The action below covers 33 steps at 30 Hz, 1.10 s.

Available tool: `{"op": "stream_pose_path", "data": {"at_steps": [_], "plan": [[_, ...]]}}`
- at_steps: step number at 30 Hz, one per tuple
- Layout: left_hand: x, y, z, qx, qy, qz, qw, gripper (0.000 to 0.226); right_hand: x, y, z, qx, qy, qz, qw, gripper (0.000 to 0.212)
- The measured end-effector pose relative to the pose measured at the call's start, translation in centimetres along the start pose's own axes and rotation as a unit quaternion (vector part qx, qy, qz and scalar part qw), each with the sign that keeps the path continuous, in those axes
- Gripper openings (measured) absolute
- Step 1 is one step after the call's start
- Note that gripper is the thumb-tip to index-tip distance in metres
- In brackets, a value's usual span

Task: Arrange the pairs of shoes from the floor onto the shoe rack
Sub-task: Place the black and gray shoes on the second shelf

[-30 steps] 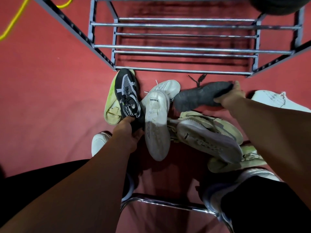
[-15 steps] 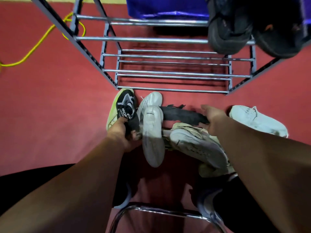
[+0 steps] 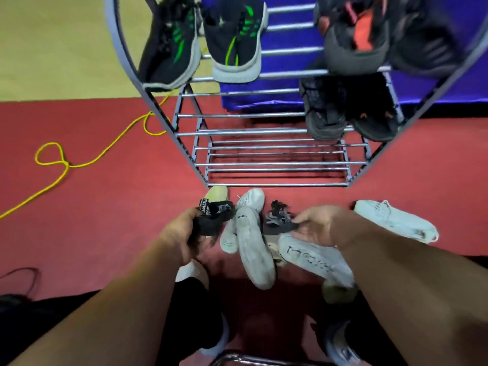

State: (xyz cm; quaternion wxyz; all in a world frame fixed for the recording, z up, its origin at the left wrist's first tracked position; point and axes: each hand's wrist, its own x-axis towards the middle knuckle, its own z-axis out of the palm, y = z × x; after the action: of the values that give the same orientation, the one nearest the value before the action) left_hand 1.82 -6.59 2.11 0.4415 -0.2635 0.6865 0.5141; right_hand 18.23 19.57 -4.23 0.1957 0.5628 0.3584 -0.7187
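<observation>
A grey metal shoe rack (image 3: pixel 274 184) stands on the red floor ahead of me. My left hand (image 3: pixel 182 233) grips a black shoe with white lettering (image 3: pixel 212 215), lifted just above a yellow-green shoe (image 3: pixel 217 192). My right hand (image 3: pixel 317 224) holds the other dark shoe (image 3: pixel 278 220) by its heel end. Between and below my hands lie several white shoes (image 3: pixel 253 249), soles up, and one white shoe (image 3: pixel 393 219) lies apart on the right. Black shoes with green stripes (image 3: pixel 206 40) sit on the top shelf, dark shoes with orange (image 3: pixel 356 40) beside them, and a black pair (image 3: pixel 348 109) one shelf lower.
A yellow cord (image 3: pixel 66 165) loops over the floor to the left of the rack. A blue sheet (image 3: pixel 290 62) lies behind the rack. A chrome bar (image 3: pixel 237 359) crosses the bottom edge near my feet. The rack's lower shelves hold no shoes.
My view has tilted up, bringing the rack's upper shelves and their shoes into sight. Both hands have lifted their dark shoes slightly off the pile.
</observation>
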Motion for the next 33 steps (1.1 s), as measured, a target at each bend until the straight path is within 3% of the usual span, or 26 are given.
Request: {"op": "stream_pose_path", "data": {"at_steps": [3, 11, 15, 19, 22, 26, 33], "plan": [[-3.1, 2.9, -1.4, 0.063, -0.009, 0.031, 0.998, 0.021, -3.7, -2.0, 0.5, -0.091, 0.021, 0.015, 0.996, 0.022], [-7.7, 6.7, -3.8, 0.115, -0.028, 0.104, 0.988, 0.016, -8.8, -0.6, 0.4, -0.225, 0.189, -0.135, 0.946, 0.012], [-5.9, 4.6, -1.9, 0.092, -0.032, 0.075, 0.992, 0.014, -6.0, 2.2, 2.4, -0.275, 0.137, -0.117, 0.944, 0.018], [-3.2, 3.5, -0.1, 0.109, -0.043, 0.051, 0.992, 0.015, -3.0, 4.6, 4.4, -0.332, 0.100, -0.017, 0.938, 0.031], [-1.5, 4.1, 0.5, 0.114, -0.046, 0.042, 0.991, 0.020, -0.6, 6.2, 5.3, -0.297, 0.069, 0.065, 0.950, 0.057], [-0.2, 5.6, 0.6, 0.103, -0.045, 0.038, 0.993, 0.018, 2.9, 8.1, 7.7, -0.160, 0.073, 0.079, 0.981, 0.044], [-1.1, 6.9, 0.3, 0.063, -0.066, 0.044, 0.995, 0.023, 1.1, 6.9, 8.4, -0.081, 0.136, -0.033, 0.987, 0.023]]}}
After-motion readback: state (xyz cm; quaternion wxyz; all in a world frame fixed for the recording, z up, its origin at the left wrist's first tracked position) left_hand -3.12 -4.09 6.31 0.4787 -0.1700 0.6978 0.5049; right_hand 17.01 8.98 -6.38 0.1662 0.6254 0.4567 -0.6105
